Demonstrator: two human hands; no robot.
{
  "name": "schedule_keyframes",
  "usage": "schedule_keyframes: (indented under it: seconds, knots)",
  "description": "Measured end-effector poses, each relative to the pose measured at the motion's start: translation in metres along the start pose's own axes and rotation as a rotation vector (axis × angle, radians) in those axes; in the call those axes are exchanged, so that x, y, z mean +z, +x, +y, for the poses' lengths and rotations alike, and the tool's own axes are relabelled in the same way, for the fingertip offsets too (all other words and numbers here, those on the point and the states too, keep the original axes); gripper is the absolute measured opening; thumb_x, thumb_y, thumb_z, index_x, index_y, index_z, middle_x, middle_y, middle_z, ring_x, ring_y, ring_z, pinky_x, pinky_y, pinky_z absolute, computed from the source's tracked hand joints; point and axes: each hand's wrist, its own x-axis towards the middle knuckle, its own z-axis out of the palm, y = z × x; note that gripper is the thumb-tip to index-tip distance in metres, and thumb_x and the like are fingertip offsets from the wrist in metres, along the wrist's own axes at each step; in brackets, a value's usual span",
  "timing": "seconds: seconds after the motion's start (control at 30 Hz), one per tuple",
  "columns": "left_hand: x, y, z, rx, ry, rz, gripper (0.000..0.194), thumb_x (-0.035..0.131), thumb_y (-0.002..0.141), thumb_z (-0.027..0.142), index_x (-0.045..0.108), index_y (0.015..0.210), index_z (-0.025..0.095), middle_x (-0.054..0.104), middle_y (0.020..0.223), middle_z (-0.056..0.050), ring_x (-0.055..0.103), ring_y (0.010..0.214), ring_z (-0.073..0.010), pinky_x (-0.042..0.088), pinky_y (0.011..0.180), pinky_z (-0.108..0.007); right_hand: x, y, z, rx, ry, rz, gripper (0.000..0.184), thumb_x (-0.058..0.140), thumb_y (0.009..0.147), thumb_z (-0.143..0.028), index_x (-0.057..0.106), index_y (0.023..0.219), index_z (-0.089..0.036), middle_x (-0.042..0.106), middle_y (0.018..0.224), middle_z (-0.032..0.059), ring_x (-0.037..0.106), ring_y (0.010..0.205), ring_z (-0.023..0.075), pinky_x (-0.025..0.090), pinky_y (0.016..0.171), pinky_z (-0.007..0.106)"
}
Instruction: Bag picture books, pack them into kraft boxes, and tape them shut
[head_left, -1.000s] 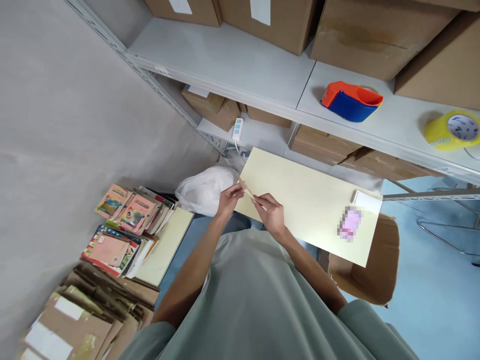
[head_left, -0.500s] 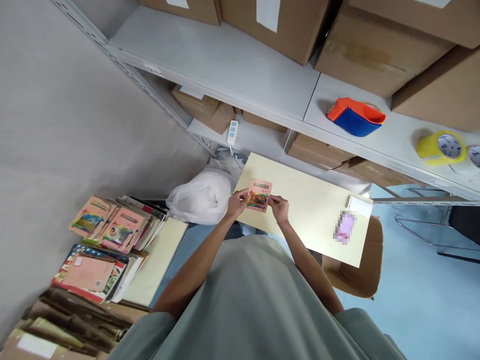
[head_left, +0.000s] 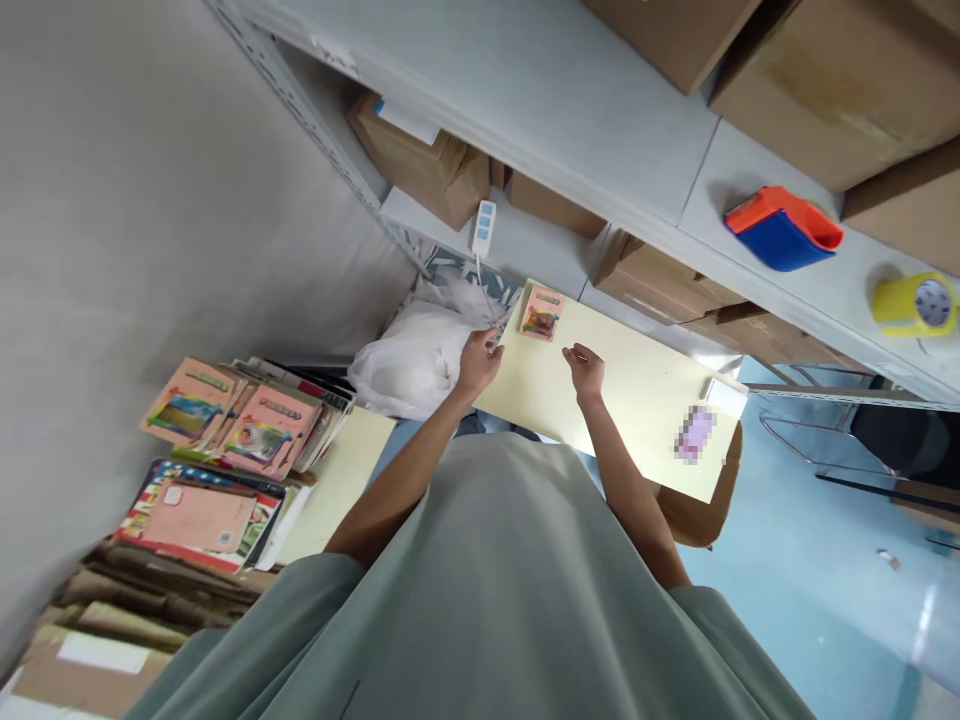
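A small pink booklet [head_left: 541, 312] with a colourful picture on its cover lies flat at the far left corner of the pale yellow table [head_left: 622, 385]. My left hand [head_left: 478, 364] is just to the lower left of it, over the table's left edge, thumb and fingers apart and holding nothing. To the booklet's lower right, my right hand [head_left: 586, 372] is above the tabletop. Its fingers are curled in with the tips close together, and nothing shows in them. Neither hand touches the booklet.
A blurred purple item [head_left: 694, 434] and a white box [head_left: 725, 397] lie at the table's right end. Stacked pink booklets [head_left: 271, 430] and magazines sit lower left. A white plastic bag [head_left: 412, 360] is beside the table. Above, a shelf [head_left: 525, 95] carries cartons, an orange-and-blue tape dispenser [head_left: 784, 232] and yellow tape [head_left: 911, 305].
Both hands have let go of the pink booklet, which now lies on the table's far left corner. The hands have moved apart from it. The view has shifted.
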Motion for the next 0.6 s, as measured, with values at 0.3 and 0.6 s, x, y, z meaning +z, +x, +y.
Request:
schedule_keyframes:
  seconds: [0.3, 0.6]
  knots:
    - [-0.096, -0.051, -0.129, -0.193, 0.425, -0.153, 0.058, 0.073, 0.086, 0.023, 0.069, 0.143, 0.009, 0.067, 0.148, -0.030, 0.053, 0.151, -0.0498, 0.038, 0.128, -0.060, 0.049, -0.074, 0.007, 0.027, -0.104, -0.186, 0.046, 0.084, 0.084, -0.054, 0.084, 0.110, -0.017, 0.087, 0.112, 0.0146, 0.083, 0.107, 0.0289, 0.065, 0.100, 0.043]
    - [-0.101, -0.030, -0.160, -0.108, 0.625, -0.385, 0.048, 0.068, 0.091, 0.022, 0.076, 0.138, 0.017, 0.066, 0.139, -0.026, 0.058, 0.133, -0.0438, 0.051, 0.108, -0.051, 0.077, -0.107, -0.002, -0.008, -0.132, -0.225, 0.029, 0.082, 0.089, -0.043, 0.084, 0.107, -0.020, 0.088, 0.110, 0.0111, 0.085, 0.104, 0.0273, 0.067, 0.101, 0.042]
